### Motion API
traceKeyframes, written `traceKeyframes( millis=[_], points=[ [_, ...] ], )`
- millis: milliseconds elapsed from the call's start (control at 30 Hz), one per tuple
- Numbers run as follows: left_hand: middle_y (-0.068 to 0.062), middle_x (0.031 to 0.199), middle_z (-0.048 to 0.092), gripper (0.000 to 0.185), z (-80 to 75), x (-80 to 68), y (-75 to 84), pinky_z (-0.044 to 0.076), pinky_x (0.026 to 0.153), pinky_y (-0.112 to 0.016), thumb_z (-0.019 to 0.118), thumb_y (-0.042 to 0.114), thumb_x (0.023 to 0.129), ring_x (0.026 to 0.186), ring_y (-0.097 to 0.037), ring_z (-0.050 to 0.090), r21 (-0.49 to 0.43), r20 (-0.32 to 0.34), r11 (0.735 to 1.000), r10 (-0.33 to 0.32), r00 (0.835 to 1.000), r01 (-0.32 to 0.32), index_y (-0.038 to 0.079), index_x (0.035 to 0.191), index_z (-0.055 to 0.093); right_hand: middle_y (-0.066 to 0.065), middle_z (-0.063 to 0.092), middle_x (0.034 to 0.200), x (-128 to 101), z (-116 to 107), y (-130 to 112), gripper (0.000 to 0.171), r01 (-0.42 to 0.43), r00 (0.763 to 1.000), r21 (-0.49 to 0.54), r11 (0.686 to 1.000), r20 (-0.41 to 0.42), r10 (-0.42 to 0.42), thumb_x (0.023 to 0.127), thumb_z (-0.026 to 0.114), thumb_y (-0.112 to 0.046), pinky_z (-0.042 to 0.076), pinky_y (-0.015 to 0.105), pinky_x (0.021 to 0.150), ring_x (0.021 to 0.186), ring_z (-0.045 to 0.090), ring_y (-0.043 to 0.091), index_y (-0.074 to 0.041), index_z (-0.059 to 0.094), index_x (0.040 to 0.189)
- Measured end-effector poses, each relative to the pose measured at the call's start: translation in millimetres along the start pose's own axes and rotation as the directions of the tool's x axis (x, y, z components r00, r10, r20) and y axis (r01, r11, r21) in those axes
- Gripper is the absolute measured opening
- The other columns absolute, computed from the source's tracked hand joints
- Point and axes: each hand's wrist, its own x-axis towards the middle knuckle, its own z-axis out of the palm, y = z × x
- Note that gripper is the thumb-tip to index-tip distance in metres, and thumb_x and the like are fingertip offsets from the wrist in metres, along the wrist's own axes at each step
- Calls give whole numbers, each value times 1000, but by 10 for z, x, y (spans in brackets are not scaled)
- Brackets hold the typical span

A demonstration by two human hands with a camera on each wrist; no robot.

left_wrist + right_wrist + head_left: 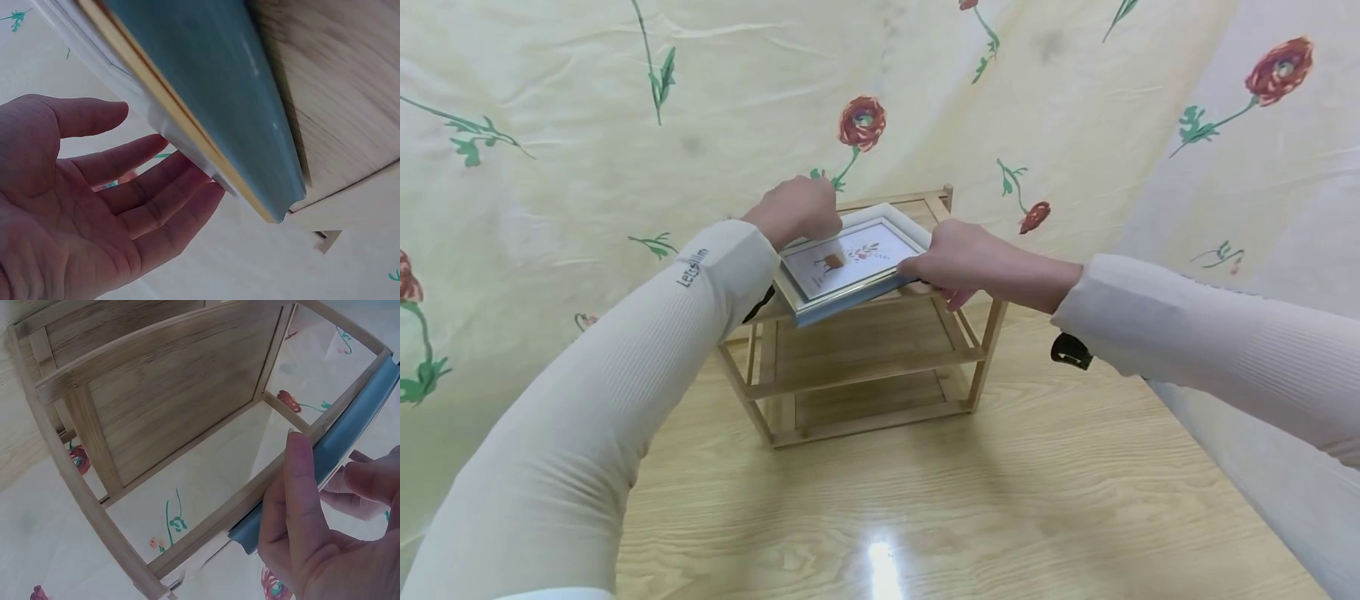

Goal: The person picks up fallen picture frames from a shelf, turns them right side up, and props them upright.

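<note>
A picture frame (pixel 868 250) with a pale face and blue sides lies face up at the top of a wooden shelf rack (pixel 865 350). It holds a small print, and its near edge juts past the rack's front. My right hand (pixel 964 254) pinches the near right edge, thumb above and fingers beneath. At the far left side is my left hand (pixel 801 208). The left wrist view shows that hand's fingers loosely bent, tips at the frame's white edge, thumb apart. In the right wrist view, the frame's blue side (pixel 356 428) runs along the rack's top rail.
Two lower shelves sit beneath the top one. Floral cloth (pixel 715 108) hangs behind the rack. Pale wood-patterned flooring (pixel 1037 500) spreads in front and to the right. A black clip-like object (pixel 1071 351) shows under the right cuff.
</note>
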Motion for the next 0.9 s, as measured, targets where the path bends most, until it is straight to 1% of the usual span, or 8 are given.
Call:
traceKeyframes(
  millis=[133,200,367,467,633,733,833,900],
  points=[
    [-11,113,56,36,21,-12,-26,42,79,-36,45,21,96,94,-25,50,0,-7,1000,5,1000,-5,4,127,51,4,53,59,25,-2,3,32,-17,1000,26,1000,16,16,91,61,-31,58,31,58,50,60,14,0,58,87],
    [-11,111,56,32,35,-14,-44,43,79,-37,46,21,96,94,-25,50,6,-15,1000,6,1000,-5,5,122,53,3,53,58,36,-12,4,32,-19,999,41,999,28,18,91,61,-31,58,31,59,49,58,13,1,59,88],
    [-9,102,57,21,68,-11,-80,42,74,-37,47,21,95,88,-24,51,28,-30,1000,14,999,-13,8,109,55,3,52,57,57,-41,-7,32,-15,998,58,998,54,12,92,61,-30,57,30,57,48,57,13,0,59,81],
    [-8,99,57,19,76,-10,-82,41,72,-36,47,20,95,87,-24,51,36,-32,999,20,999,-18,8,106,56,3,51,58,67,-50,-10,32,-17,998,74,997,67,12,92,61,-29,56,30,57,48,55,12,0,58,79],
    [-9,101,57,20,63,-17,-86,42,73,-37,46,20,95,88,-24,51,47,-29,999,20,999,-18,8,108,56,4,55,63,91,-61,-11,32,-31,997,89,996,71,24,93,61,-30,57,30,59,50,57,12,2,59,89],
    [-10,105,56,23,52,-19,-92,43,76,-38,45,19,95,90,-25,51,54,-24,999,12,1000,-11,7,112,55,6,60,68,126,-90,-8,34,-26,998,42,999,59,24,94,61,-32,57,31,61,54,61,14,2,59,94],
    [-11,107,57,27,42,-21,-94,43,77,-39,44,19,95,92,-26,51,64,-17,998,9,1000,-8,7,116,54,7,60,71,181,-136,-5,34,-17,998,-3,1000,58,17,94,60,-33,58,31,61,57,65,15,0,56,91],
    [-11,107,56,28,34,-27,-105,43,76,-38,44,18,95,91,-25,51,70,-13,998,6,1000,-5,7,118,55,7,58,70,233,-171,-14,33,-12,997,-24,1000,72,14,94,60,-33,58,31,60,58,66,16,-1,54,88]
  ],
)
